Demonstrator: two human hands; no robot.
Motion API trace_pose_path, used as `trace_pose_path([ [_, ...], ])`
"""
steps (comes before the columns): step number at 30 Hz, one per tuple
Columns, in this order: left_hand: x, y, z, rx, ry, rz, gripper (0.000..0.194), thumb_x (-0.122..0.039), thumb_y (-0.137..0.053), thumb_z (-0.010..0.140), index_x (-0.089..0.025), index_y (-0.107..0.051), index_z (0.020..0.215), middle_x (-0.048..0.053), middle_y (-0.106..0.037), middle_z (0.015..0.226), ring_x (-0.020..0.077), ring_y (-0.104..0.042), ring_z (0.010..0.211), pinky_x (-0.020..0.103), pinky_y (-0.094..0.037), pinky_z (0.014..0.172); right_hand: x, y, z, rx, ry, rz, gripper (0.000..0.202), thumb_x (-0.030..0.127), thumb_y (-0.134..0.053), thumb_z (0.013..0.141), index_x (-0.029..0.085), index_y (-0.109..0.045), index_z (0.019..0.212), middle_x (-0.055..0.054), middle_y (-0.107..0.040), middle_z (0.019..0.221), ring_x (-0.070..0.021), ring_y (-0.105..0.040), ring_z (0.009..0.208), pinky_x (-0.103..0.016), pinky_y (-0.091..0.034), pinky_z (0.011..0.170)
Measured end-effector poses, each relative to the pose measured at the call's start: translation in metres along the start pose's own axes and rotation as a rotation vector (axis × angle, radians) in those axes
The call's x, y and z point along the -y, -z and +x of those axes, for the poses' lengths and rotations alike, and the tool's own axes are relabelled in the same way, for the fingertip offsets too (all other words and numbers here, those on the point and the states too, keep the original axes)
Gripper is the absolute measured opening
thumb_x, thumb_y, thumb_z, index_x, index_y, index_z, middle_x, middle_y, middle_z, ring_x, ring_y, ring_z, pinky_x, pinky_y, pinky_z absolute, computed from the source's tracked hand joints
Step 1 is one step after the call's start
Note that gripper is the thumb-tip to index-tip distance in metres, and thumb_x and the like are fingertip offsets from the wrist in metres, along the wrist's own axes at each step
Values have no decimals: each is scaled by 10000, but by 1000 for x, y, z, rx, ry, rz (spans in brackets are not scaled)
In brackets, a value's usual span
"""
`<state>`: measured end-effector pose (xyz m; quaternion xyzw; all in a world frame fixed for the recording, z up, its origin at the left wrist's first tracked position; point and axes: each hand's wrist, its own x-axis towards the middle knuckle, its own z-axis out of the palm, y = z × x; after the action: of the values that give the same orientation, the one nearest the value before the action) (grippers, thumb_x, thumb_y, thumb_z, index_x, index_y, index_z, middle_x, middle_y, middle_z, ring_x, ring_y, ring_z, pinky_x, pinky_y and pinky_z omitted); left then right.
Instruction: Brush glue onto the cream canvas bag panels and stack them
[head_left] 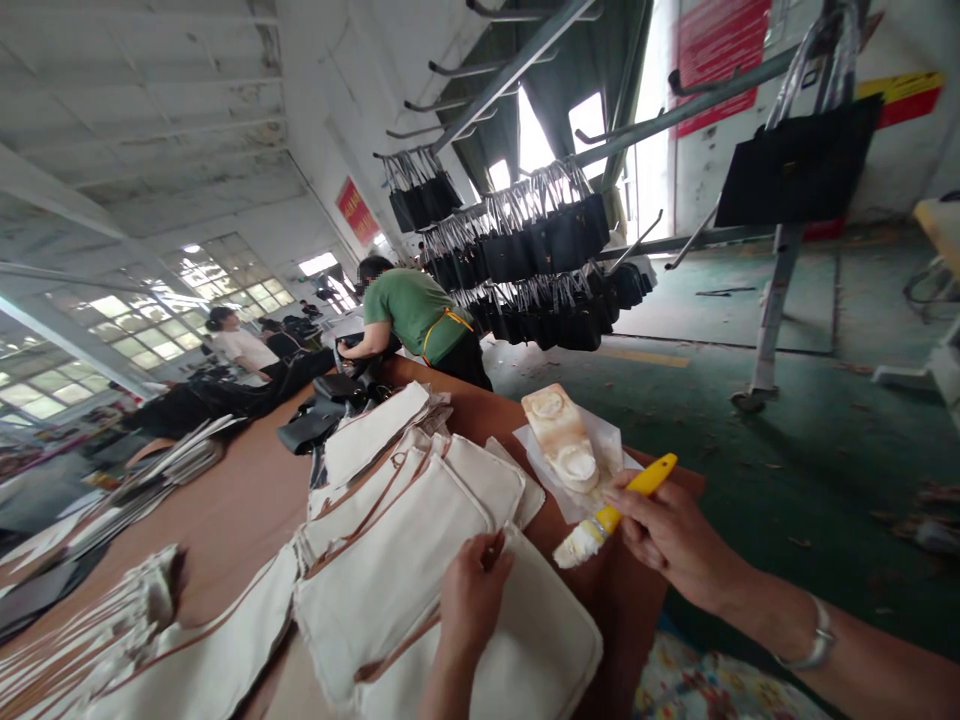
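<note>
My right hand [664, 530] grips a paintbrush by its yellow handle [651, 474]. White paste coats the bristles [579, 543], which point down and left. Beside it, my left hand [474, 590] pinches the upper edge of a cream-white bag panel [544, 625] with rounded corners. More cream panels [397, 545] with brown edges overlap in a pile under and beyond that hand. Past the brush lies a paste-smeared, beige block-like container [556, 430] with white paste at its near end, resting on a white sheet [609, 437].
The brown tabletop [217, 500] carries white strips [112, 620] at left and black bags [319, 415] farther back. A person in a green shirt [412, 310] bends over the table's far end. Racks of black bags [540, 245] stand beyond; a wheeled rack post [772, 320] is at right.
</note>
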<state>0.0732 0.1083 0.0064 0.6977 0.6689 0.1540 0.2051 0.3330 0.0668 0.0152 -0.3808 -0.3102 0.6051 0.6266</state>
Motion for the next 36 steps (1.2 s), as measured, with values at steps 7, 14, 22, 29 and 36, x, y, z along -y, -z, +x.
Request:
trace_pose_path([
  [7, -8, 6, -24, 205, -49, -470, 435, -465, -612, 787, -153, -678, 1082, 48, -721, 964, 198, -646, 877, 260, -483, 742, 6, -18, 15, 193, 156, -248, 277, 429, -632, 883, 178, -524, 836, 80, -375, 485, -89, -309, 417, -205, -227, 406],
  [14, -24, 5, -40, 346, -55, -683, 306, -435, -703, 754, -182, -726, 923, 34, -669, 883, 177, -598, 837, 262, -460, 765, 5, -30, 28, 217, 419, -560, 166, 290, -563, 903, 169, -576, 791, 10, -520, 657, -150, -484, 620, -265, -386, 606],
  [22, -17, -5, -46, 313, -21, -751, 349, -431, -748, 708, -162, -688, 921, 15, -652, 802, 154, -578, 753, 243, -434, 698, 13, -24, 12, 269, 407, -607, 177, 294, -546, 925, 188, -552, 784, 15, -521, 646, -156, -494, 609, -263, -395, 592],
  [29, -27, -10, -76, 65, -134, -445, 206, -406, -703, 755, -211, -689, 817, 0, -635, 723, 141, -566, 667, 229, -439, 613, 20, -12, 17, 197, 410, -610, 173, 299, -563, 905, 185, -562, 776, 22, -500, 618, -144, -465, 571, -255, -370, 556],
  [36, -27, -22, -96, -188, -445, -237, 94, -345, -633, 854, -277, -677, 903, 12, -652, 775, 152, -636, 726, 249, -490, 674, 15, -21, 13, 388, 154, -437, 194, 310, -603, 864, 160, -552, 751, 44, -464, 561, -94, -384, 479, -206, -289, 448],
])
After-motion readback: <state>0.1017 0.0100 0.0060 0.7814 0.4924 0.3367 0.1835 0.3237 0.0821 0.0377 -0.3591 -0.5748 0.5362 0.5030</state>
